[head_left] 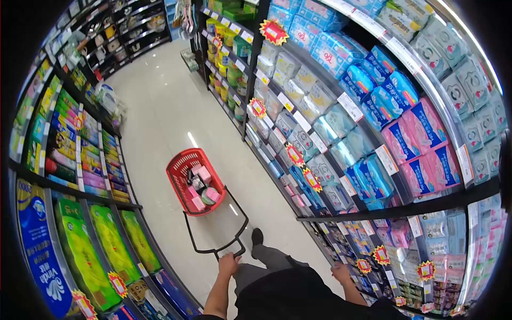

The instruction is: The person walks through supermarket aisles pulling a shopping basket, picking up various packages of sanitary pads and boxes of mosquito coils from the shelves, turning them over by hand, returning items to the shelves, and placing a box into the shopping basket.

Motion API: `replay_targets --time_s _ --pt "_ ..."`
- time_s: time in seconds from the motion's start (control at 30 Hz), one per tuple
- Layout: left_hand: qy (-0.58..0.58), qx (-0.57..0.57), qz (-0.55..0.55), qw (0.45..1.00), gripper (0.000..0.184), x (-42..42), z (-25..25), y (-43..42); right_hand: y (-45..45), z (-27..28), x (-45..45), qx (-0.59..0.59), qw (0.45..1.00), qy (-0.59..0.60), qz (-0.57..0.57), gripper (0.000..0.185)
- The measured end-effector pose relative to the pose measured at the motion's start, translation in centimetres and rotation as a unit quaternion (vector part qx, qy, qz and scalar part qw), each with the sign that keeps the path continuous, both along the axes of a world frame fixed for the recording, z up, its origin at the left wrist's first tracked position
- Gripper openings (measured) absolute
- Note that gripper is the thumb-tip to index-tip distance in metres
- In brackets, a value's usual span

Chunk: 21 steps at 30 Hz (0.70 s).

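Hanging right hand (pixel 340 272), left hand (pixel 228 264) gripping handle (pixel 240 247)

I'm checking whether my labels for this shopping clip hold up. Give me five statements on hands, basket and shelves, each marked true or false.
1. The left hand is on the black handle. True.
2. The right hand is on the handle too. False: it is apart from the handle, out to the right.
3. The red basket is empty. False: it holds several items, including pink ones.
4. Large green packs stand on the left side of the aisle. True.
5. Two shoes are in view. False: only one dark shoe shows.
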<state>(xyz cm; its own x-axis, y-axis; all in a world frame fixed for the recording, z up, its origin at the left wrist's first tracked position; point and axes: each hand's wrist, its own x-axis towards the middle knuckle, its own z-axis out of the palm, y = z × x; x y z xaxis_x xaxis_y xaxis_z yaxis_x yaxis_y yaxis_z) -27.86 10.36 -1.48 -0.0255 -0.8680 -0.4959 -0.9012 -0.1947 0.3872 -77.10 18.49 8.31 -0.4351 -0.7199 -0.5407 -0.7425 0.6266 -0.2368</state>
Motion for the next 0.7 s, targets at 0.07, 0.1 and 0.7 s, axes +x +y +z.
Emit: replay_targets --time_s 0.07,0.1,0.7 --pt "0.018 -0.022 0.022 0.999 0.047 0.1 0.9 -1.7 -3.9 1.6 1.4 0.009 0.999 -0.035 -0.038 0.038" --pt "0.012 -0.025 0.020 0.999 0.047 0.2 0.9 -2.4 -4.4 0.7 1.4 0.007 0.998 -0.041 -0.040 0.038" --pt "0.038 -0.056 0.060 0.996 0.050 10.8 3.1 -16.9 -10.9 -1.6 10.1 0.002 0.965 -0.173 -0.197 0.025"
